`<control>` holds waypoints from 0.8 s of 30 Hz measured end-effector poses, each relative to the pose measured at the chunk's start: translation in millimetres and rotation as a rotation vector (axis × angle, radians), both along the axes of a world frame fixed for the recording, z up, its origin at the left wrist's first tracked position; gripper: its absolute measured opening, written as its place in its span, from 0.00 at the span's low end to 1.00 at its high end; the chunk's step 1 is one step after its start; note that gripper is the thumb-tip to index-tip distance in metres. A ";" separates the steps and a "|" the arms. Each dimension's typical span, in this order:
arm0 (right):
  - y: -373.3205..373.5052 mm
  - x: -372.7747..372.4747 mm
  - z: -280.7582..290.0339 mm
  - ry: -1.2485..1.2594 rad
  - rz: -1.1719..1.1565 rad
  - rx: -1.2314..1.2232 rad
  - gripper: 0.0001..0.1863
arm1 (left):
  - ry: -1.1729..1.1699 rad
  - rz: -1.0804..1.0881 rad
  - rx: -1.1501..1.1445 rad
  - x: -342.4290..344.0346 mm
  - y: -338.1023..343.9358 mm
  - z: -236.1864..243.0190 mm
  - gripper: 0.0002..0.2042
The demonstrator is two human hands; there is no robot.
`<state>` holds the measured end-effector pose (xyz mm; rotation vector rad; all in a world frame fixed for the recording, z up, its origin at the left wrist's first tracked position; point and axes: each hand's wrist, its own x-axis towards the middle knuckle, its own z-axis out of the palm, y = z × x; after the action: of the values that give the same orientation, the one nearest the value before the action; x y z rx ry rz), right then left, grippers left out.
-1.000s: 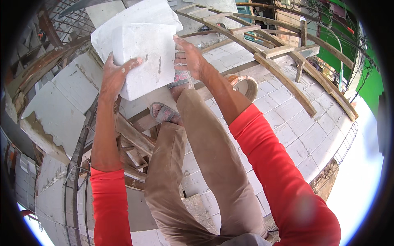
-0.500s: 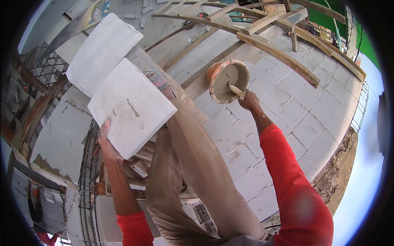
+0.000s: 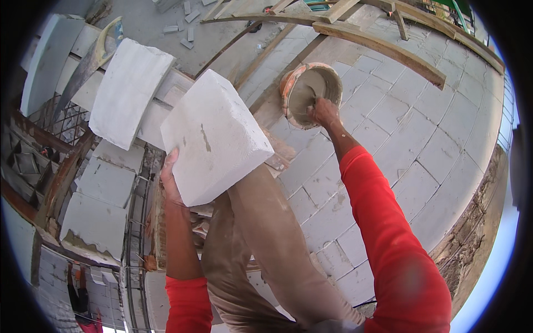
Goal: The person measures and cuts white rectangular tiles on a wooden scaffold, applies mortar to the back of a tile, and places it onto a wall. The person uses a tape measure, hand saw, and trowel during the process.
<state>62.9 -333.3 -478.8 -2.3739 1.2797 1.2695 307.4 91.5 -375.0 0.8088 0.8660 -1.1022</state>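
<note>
My left hand (image 3: 170, 176) is closed round the lower left edge of a white lightweight concrete block (image 3: 216, 141). That block is tilted above my legs, with small grey smears on its broad face. My right hand (image 3: 325, 112) reaches over the rim of an orange bucket (image 3: 286, 91) holding grey mortar (image 3: 302, 98). It grips a trowel (image 3: 317, 89) by the handle, and the blade dips into the mortar. Just left of the held block, a second white block (image 3: 129, 91) lies on other pale blocks.
A handsaw (image 3: 89, 69) leans beside the second block. Timber beams (image 3: 383, 47) cross beyond the bucket. The wall of laid blocks (image 3: 411, 144) spreads to the right. Steel bars (image 3: 130, 222) run down the left. Another person (image 3: 83, 302) is at the lower left.
The held block has shifted right and tipped, showing more of its side. My right hand has gone lower into the bucket, pushing the trowel deeper; its handle is now mostly hidden.
</note>
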 end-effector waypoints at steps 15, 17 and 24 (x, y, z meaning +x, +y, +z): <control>20.0 0.4 238.2 -0.426 -0.642 0.275 0.14 | 0.092 -0.306 -0.141 -34.9 -104.4 -14.0 0.32; 32.7 24.9 259.7 -0.427 -0.570 0.261 0.14 | 0.082 -0.335 -0.147 -39.2 -114.6 -19.4 0.33; 58.2 59.5 329.7 -0.377 -0.551 0.409 0.09 | 0.112 -0.376 -0.129 -45.3 -150.4 -6.3 0.33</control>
<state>122.5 -275.1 -149.2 -1.7025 1.2741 0.7763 262.1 -58.9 -381.4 0.8274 0.7424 -1.5303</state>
